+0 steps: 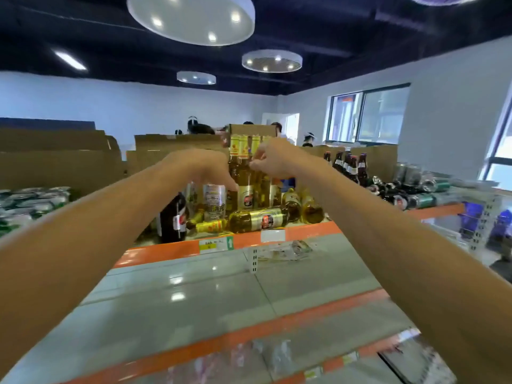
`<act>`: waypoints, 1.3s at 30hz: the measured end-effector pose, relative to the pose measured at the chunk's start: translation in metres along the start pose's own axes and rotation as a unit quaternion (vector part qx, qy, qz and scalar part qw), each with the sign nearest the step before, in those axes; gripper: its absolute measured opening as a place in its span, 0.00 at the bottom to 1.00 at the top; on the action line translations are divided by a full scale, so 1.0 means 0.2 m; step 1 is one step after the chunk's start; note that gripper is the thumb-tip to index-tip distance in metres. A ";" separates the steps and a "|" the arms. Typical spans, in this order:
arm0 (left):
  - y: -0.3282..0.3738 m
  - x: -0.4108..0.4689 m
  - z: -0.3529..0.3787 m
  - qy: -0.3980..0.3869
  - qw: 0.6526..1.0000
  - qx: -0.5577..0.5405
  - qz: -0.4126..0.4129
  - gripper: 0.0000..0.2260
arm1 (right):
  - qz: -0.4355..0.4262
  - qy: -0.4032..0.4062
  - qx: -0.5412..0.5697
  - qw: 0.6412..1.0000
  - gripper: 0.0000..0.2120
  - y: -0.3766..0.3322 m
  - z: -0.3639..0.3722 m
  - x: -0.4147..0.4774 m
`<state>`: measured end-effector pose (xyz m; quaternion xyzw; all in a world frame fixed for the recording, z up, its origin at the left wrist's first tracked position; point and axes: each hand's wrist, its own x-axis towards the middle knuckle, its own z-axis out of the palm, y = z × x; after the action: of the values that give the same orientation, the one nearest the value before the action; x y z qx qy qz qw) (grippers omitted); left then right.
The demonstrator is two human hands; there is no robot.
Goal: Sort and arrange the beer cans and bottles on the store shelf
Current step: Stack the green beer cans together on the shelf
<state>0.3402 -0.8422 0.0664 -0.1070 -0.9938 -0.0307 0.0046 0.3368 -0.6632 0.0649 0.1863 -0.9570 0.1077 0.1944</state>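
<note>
Nearest me, low in the frame, a bare grey shelf (194,300) with an orange front edge runs across. My two forearms reach over it to the top shelf (313,231) at centre. On that shelf's front lip a golden bottle (257,218) lies on its side, with a dark bottle (173,217) standing to its left and a silver can (214,200) upright just behind.

My left hand (205,169) hangs above the can, fingers drooping apart and holding nothing, its thumb tip right at the upright golden bottles (243,167) clustered at centre. My right hand (273,159) is at their necks, fingers curled against them (the blur is heavy here, so I cannot tell whether it truly clamps one).

Green cans (33,200) are stacked at the left edge. Brown bottles (349,164) stand to the right of my right hand, with fallen cans (424,200) further right. Cardboard boxes (55,162) line the back.
</note>
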 end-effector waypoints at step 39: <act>1.64 1.67 0.88 0.016 0.998 0.057 0.019 0.30 | 0.229 -0.182 0.200 0.935 0.14 2.32 0.49 0.20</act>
<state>0.0828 -0.4406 -0.0836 -0.1247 -0.9915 0.0239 0.0272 0.0847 -0.2822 -0.0697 0.0139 -0.9514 0.3027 -0.0547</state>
